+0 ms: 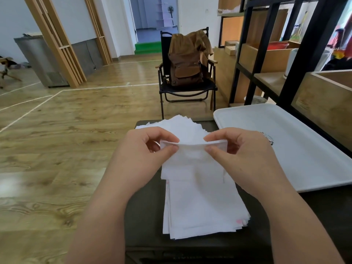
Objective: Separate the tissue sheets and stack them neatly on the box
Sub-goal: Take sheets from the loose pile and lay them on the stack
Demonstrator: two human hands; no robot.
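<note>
A folded white tissue sheet (192,161) hangs between my hands above a dark box (144,216). My left hand (141,155) pinches its top edge at the left with thumb and forefinger. My right hand (240,155) pinches the same edge at the right. The top edge is slightly parted between the fingertips. Below the held sheet, a near stack of white tissues (203,208) lies on the box, its edges a little uneven. Beyond my hands a second, fanned pile of tissues (182,126) rests at the box's far end.
A white tray (304,149) lies on the right, beside the box. Behind it stand a wooden crate (323,103) and a black-framed shelf (266,54). A folding chair (186,92) with a brown backpack (186,63) stands ahead on the wooden floor.
</note>
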